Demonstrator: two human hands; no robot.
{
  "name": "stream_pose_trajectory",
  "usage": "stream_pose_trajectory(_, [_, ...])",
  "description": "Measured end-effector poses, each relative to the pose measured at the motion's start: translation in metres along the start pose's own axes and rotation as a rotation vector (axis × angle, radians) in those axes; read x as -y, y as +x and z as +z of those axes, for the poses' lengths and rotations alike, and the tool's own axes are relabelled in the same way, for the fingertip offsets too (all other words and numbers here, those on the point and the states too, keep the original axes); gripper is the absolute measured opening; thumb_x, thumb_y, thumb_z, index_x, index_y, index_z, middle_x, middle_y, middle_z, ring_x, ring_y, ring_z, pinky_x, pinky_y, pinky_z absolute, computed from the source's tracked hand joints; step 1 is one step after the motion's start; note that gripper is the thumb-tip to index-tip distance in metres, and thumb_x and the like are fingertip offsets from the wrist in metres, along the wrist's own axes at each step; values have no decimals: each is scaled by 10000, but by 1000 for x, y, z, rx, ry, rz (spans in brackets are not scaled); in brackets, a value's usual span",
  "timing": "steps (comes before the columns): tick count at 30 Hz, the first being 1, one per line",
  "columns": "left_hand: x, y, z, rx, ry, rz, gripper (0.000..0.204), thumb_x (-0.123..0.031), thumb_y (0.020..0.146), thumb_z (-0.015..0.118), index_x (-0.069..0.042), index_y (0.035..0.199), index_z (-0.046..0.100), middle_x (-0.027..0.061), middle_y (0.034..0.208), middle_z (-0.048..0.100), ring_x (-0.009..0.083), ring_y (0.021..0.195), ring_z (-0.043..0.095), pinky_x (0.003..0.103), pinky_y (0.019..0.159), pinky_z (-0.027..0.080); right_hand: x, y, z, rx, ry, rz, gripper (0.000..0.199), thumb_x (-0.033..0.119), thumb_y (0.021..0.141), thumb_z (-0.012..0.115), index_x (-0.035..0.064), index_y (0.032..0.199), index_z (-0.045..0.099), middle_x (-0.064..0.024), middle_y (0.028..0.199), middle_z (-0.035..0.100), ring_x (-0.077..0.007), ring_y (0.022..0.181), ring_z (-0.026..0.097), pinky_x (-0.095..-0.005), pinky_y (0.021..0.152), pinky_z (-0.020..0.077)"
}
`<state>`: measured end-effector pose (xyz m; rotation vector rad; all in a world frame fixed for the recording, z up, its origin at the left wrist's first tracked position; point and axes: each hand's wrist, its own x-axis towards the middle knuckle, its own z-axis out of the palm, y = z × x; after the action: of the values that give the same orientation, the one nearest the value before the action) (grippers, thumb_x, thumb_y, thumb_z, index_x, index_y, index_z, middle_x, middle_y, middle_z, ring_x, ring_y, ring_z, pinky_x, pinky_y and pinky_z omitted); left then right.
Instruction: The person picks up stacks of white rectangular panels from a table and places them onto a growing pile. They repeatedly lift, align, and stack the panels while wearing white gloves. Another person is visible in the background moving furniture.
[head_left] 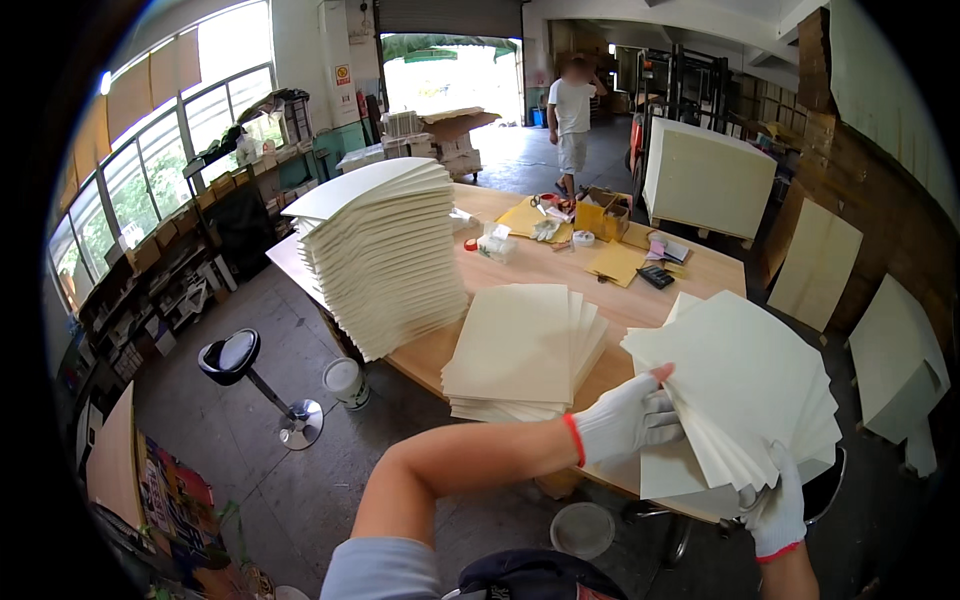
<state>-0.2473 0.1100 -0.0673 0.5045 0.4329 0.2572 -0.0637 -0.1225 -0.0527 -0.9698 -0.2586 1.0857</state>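
A fanned bundle of large cream-white sheets [745, 365], perhaps card or thin board, sits tilted over a stack at the table's right end. My left hand [630, 418], in a white knit glove with a red cuff and a bare thumb tip, is closed at the bundle's left edge, thumb uppermost. My right hand [775, 510], gloved alike, grips the near corner, its fingers partly hidden by the sheets. The lower stack [675, 475] shows beneath the bundle. Left of it lies a low, slightly spread stack of similar sheets [510, 345].
A tall stack of sheets [385, 260] stands on the table's [700, 290] left. Behind are a calculator [655, 276], yellow envelopes [615, 262], tape and a yellow box [600, 215]. A stool [235, 360] and bucket [345, 382] stand left. A person [572, 120] stands beyond, near a forklift [690, 80].
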Motion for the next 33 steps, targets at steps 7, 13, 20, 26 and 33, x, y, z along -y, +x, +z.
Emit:
stream_pose_trajectory(7, [-5, -10, 13, -87, 492, 67, 436, -274, 982, 699, -73, 1332, 536, 104, 1176, 663, 236, 991, 719, 394, 743, 639, -4, 15, -13, -6, -91, 27, 515, 259, 971, 678, 29, 1407, 529, -119, 1326, 639, -308, 1177, 680, -487, 815, 659])
stream_pose_trajectory(13, [-1, -23, 4, -78, 391, 246, 514, -128, 984, 712, -2, 1412, 456, 150, 1224, 663, 296, 977, 745, 435, 713, 664, -8, 20, -5, -16, -159, -91, 487, 215, 967, 687, -8, 1376, 544, -129, 1286, 651, -265, 1208, 650, -451, 932, 600])
stream_pose_trajectory(20, [-12, -104, -109, -121, 190, 667, 537, -96, 963, 701, -1, 1445, 485, 149, 1318, 637, 332, 1173, 666, 478, 961, 572, -47, 6, 135, 211, -295, -148, 396, 128, 1003, 671, -78, 1325, 568, -138, 1215, 690, -219, 1172, 661, -403, 982, 555])
stream_pose_trajectory(26, [-29, -134, -194, -129, 29, 941, 510, -75, 978, 655, -39, 1457, 482, 135, 1379, 600, 303, 1256, 633, 473, 1057, 553, -146, 23, 192, 376, -498, -262, 484, 190, 1027, 666, -67, 1406, 505, -101, 1189, 675, -149, 1022, 632, -320, 910, 519])
stream_pose_trajectory(33, [-63, -103, -289, -291, 183, 982, 389, -92, 1027, 611, -47, 1402, 520, 152, 1269, 650, 315, 1034, 742, 505, 837, 670, -251, 143, 208, 179, -655, 88, 633, 445, 988, 716, -63, 1338, 575, -42, 909, 651, -106, 780, 546, -315, 752, 486])
